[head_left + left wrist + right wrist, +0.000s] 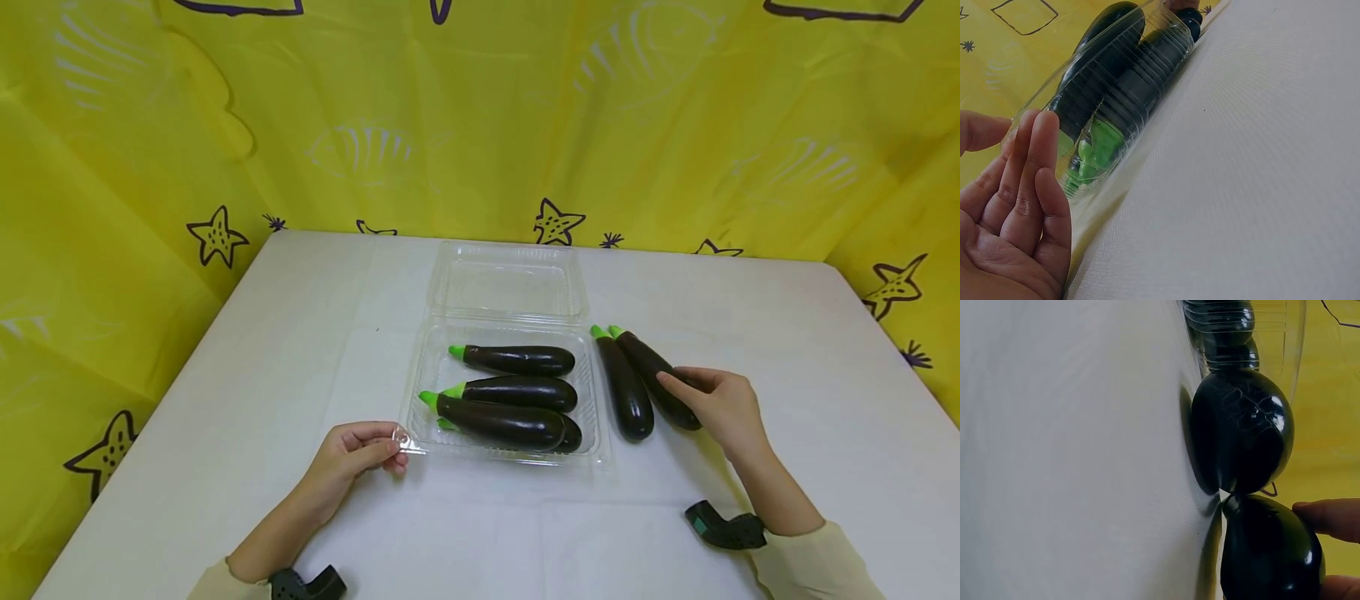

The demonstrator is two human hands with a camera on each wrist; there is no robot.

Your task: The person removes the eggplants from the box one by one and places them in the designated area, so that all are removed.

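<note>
A clear plastic clamshell box lies with its lid folded back, holding several dark eggplants with bright green stems. My left hand pinches the box's near left corner between thumb and fingers; the left wrist view shows the ribbed side wall just past the fingertips. To the right of the box, two more eggplants lie side by side on the table. My right hand grips the outer eggplant near its thick end. The inner eggplant rests between it and the box, close against it in the right wrist view.
The open lid extends toward the back edge of the white-covered table. Behind and on both sides hangs a yellow cloth printed with stars and fish. A dark strap device sits on each wrist.
</note>
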